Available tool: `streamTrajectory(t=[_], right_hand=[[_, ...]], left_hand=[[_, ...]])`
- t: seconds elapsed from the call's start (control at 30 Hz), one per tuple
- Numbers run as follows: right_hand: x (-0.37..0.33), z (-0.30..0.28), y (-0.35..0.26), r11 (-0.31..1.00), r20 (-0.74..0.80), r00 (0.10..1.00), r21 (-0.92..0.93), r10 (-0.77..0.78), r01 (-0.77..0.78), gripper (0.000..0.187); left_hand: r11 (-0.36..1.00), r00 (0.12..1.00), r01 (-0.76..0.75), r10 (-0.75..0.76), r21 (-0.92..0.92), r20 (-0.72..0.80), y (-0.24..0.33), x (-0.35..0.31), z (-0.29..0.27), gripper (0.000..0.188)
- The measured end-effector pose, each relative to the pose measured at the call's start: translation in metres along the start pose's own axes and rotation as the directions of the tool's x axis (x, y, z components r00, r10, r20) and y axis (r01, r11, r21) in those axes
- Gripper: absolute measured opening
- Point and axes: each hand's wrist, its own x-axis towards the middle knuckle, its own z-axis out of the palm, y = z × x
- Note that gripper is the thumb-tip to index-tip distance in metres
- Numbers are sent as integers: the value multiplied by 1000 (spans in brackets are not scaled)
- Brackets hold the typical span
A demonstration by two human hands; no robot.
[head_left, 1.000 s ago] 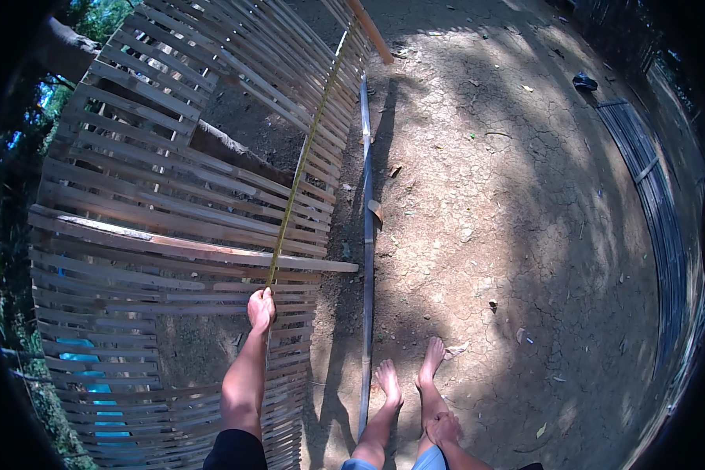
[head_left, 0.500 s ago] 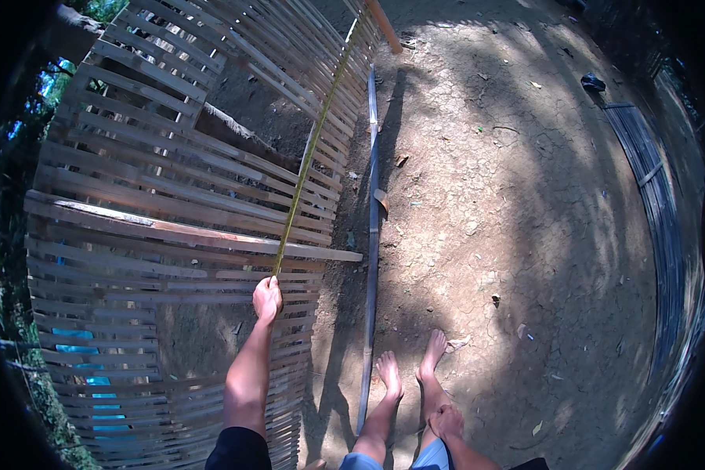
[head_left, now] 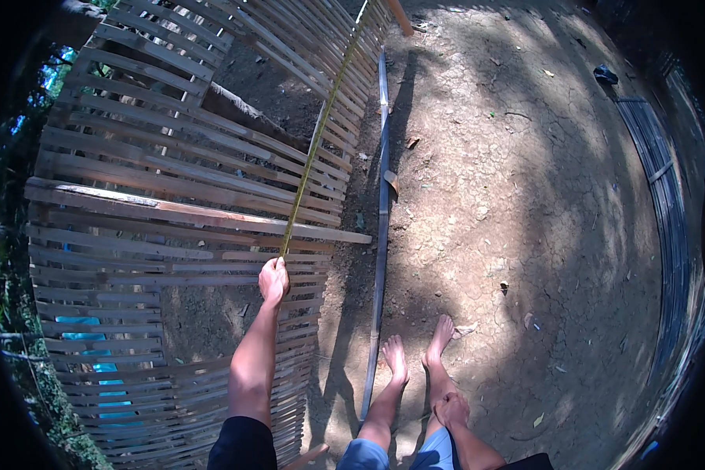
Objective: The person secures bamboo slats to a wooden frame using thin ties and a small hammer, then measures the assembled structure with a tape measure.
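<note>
My left hand (head_left: 274, 280) is closed around the near end of a yellow measuring tape (head_left: 312, 153). From there the tape runs taut, away along the slatted bamboo fence (head_left: 188, 205), and its far end leaves the top of the view. The hand is against the slats, just nearer to me than a thicker wooden rail (head_left: 211, 217) that crosses them. My right hand (head_left: 451, 409) rests by my right knee with its fingers curled in. Whether anything is inside it cannot be made out.
A long thin pole (head_left: 382, 211) lies on the cracked dirt beside the fence, near my bare feet. An orange-brown post (head_left: 400, 17) stands at the far end. To the right lie a dark slatted panel (head_left: 659, 180) and a black bundle (head_left: 605, 74). Dry leaves dot the ground.
The whole view has shifted a little, so the scene sits slightly differently. My left hand keeps its place by the rail with the tape, and my right hand stays by the knee.
</note>
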Motion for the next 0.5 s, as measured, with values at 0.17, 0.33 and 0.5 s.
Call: streamTrajectory(t=[0.17, 0.33, 0.5], right_hand=[[-3, -6, -4, 999, 24, 999, 14, 28, -28, 40], [-1, -5, -2, 1000, 43, 999, 4, 30, -30, 40], [-6, -5, -1, 999, 42, 998, 7, 53, -53, 41]], left_hand=[[1000, 999, -13, 12, -25, -33, 1, -5, 1, 32], [999, 999, -32, 31, -20, -15, 3, -7, -1, 31], [998, 998, -59, 59, -6, -29, 7, -9, 2, 28]])
